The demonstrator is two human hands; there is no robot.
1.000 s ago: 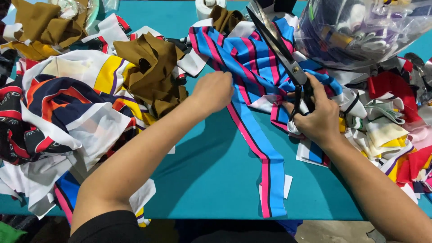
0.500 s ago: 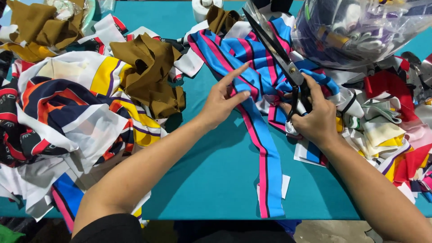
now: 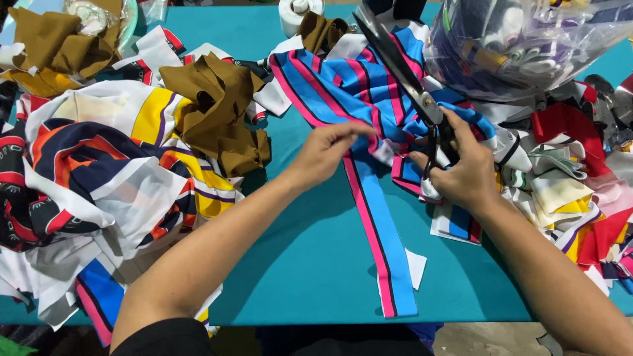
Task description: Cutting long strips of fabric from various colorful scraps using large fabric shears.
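While the left hand (image 3: pixel 324 153) pinches the blue-and-pink striped cloth (image 3: pixel 369 99) with fingertips closed on its edge, the right hand (image 3: pixel 461 168) grips the handles of black scissors (image 3: pixel 405 72), fingers curled tight through the loops. The scissors' blades point toward 11 o'clock from the right hand and lie closed, or nearly so, over the striped cloth. That cloth spreads from 12 o'clock of the left hand down between both hands, and one long strip (image 3: pixel 382 250) of it runs on toward 6 o'clock to the near edge of the teal table (image 3: pixel 310 264). A small white scrap (image 3: pixel 415 267) lies touching the strip at its 3 o'clock side.

At 9 o'clock of the left hand sits a crumpled brown cloth (image 3: pixel 217 105), and beyond it, farther toward 9 o'clock, a heap of white, yellow, navy and orange cloth (image 3: pixel 99 165). Another brown heap (image 3: pixel 46 46) lies at the table's 10 o'clock corner. At 1 o'clock of the right hand stands a clear plastic bag (image 3: pixel 527 46) stuffed with scraps, and at 3 o'clock of that hand lies a pile of red, white and yellow scraps (image 3: pixel 567 191). A white roll (image 3: pixel 297 13) stands at 12 o'clock, at the far edge.
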